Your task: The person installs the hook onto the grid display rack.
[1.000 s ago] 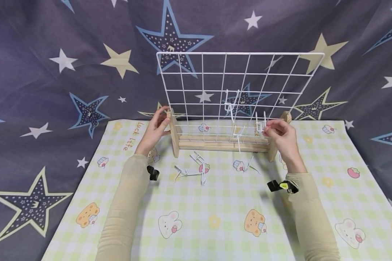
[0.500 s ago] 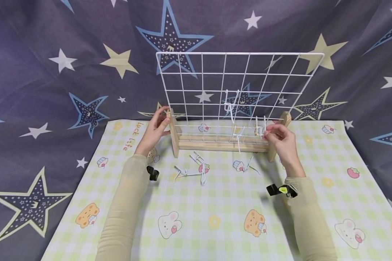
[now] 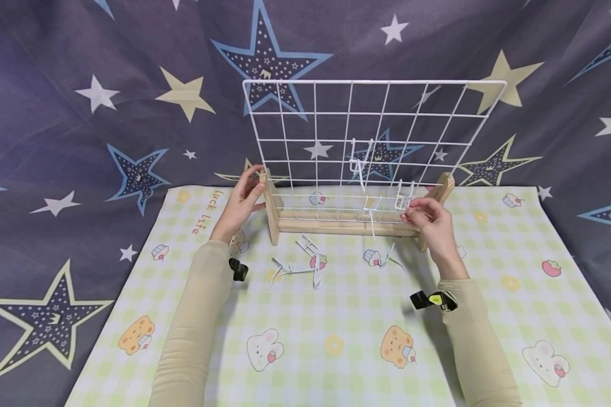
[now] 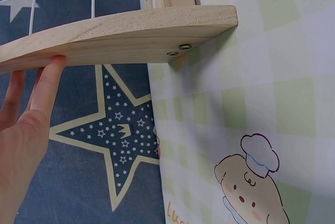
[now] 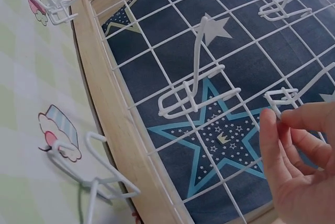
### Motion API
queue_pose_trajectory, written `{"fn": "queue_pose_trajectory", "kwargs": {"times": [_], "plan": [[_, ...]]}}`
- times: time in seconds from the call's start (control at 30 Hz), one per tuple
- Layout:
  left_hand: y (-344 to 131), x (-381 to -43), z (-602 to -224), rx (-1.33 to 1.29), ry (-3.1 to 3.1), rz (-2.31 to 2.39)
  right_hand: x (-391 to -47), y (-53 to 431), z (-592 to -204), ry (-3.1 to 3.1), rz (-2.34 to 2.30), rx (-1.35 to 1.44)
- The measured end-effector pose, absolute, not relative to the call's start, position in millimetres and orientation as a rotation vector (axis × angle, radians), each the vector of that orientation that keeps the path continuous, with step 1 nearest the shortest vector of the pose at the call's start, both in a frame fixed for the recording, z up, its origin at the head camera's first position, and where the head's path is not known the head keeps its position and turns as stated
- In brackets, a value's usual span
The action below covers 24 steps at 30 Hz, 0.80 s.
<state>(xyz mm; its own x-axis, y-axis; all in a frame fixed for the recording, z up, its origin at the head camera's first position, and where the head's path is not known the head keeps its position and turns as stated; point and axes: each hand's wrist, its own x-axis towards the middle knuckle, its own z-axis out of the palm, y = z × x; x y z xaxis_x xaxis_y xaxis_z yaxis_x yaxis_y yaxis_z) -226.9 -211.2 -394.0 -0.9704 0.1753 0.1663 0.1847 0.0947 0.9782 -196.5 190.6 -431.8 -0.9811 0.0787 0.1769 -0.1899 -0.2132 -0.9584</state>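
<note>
A white wire grid panel (image 3: 331, 115) stands upright in a wooden stand (image 3: 346, 227). My left hand (image 3: 240, 202) holds the stand's left upright (image 4: 120, 41), its thumb on the outer face and other fingers at the back edge. Low on the grid's right side, my right hand (image 3: 431, 226) pinches the lower end of a white wire hook (image 5: 282, 96) between thumb and forefinger. Two similar hooks hang on the grid: a higher hook (image 3: 356, 165) near the middle and a lower hook (image 5: 191, 98) to the left of the pinched one.
Loose white hooks lie on the checked tablecloth (image 3: 331, 316) in front of the stand: a cluster of hooks (image 3: 305, 270) left of centre and a single hook (image 3: 388, 258) further right. A dark star-patterned curtain (image 3: 132, 113) hangs behind the table.
My right hand has shifted left and slightly down to the hook's lower end. The hook sits a little lower on the grid. My left hand has stayed at the upright.
</note>
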Motion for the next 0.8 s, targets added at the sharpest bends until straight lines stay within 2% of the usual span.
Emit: {"fn": "queue_pose_trajectory", "kwargs": {"times": [0.8], "plan": [[-210.8,-227.0,-393.9,-0.368,-2.310,-2.082,-180.4,198.4,-455.6,-2.080,2.263,0.211]]}}
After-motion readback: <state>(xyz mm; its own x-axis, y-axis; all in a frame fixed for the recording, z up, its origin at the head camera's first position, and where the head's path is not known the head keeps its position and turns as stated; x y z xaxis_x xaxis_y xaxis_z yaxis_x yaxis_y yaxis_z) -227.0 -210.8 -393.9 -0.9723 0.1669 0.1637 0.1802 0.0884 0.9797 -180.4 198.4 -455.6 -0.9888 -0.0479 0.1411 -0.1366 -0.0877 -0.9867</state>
